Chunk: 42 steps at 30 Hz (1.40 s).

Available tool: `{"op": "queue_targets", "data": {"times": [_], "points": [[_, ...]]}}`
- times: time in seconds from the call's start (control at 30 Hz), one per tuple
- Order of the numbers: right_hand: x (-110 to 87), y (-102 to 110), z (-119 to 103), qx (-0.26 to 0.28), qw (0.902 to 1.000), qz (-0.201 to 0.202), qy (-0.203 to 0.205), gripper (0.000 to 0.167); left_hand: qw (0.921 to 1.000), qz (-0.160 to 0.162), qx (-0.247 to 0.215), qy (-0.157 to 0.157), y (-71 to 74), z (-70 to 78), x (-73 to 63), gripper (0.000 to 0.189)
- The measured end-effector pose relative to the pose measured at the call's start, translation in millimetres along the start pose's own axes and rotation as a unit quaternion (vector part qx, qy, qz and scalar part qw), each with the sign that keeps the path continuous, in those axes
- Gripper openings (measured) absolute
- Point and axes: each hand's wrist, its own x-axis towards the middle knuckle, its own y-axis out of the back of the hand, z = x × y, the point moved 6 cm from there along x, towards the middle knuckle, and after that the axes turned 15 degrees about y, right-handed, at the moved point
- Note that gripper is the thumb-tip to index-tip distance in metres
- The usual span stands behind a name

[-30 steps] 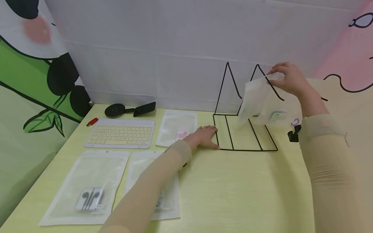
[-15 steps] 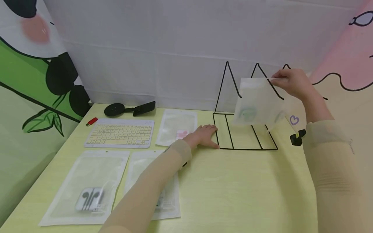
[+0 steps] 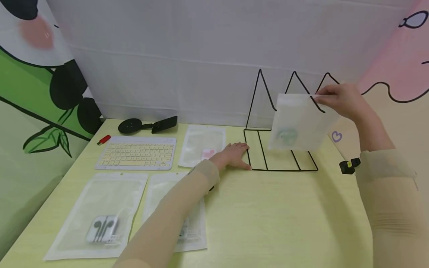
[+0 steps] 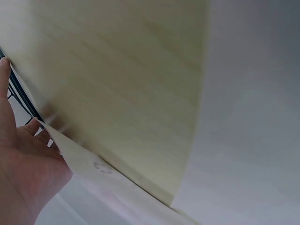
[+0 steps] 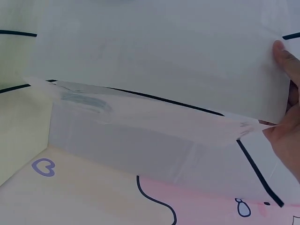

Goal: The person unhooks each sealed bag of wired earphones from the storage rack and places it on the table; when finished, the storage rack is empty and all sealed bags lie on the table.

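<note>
A black wire rack (image 3: 285, 170) with pointed uprights stands at the table's back right. My left hand (image 3: 231, 155) rests against the left side of its base, fingers and thumb spread along the wire; the left wrist view shows this hand (image 4: 28, 164) at the black wire too. With my right hand (image 3: 345, 98) I pinch the upper right corner of a translucent pouch (image 3: 298, 115), which hangs upright among the rack's uprights. A blurry greenish item shows through its lower left. In the right wrist view, the pouch (image 5: 154, 56) spreads broadly beside the hand (image 5: 288, 126).
On the left lie a white keyboard (image 3: 137, 153), a red USB stick (image 3: 104, 140) and a black stand with a round base (image 3: 130, 126). Other pouches lie flat: one with earphones (image 3: 97, 193), one partly under my left sleeve (image 3: 164, 182), one with a pink item (image 3: 202, 143).
My right hand has moved slightly down and right with the pouch, which now hangs flatter and straighter between the uprights. My left hand has stayed at the rack's base.
</note>
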Motion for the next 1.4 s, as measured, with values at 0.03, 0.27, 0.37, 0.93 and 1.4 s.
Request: {"op": "queue_targets", "data": {"times": [0.03,0.27,0.37,0.93,1.4], "points": [[-2.2,0,-2,0.002,1.0000,0.003,0.001,0.038,1.0000,-0.001,-0.001,0.000,0.3,0.2,-0.4,0.097],[-19.1,3,-13,0.007,0.9991,0.039,0.013,0.036,1.0000,-0.001,0.004,0.002,2.1,1.0,-2.7,0.096],[-25.0,4,-18,-0.006,0.9981,0.052,0.031,0.032,1.0000,0.000,0.002,0.000,2.4,1.3,-3.4,0.095],[-61.5,11,-26,0.026,0.9926,0.119,-0.001,0.022,0.9998,0.000,0.020,-0.002,1.5,1.0,-4.2,0.096],[-86.1,17,-34,0.046,0.9884,0.143,-0.022,0.018,0.9996,0.004,0.026,-0.006,2.8,0.9,-4.4,0.094]]}}
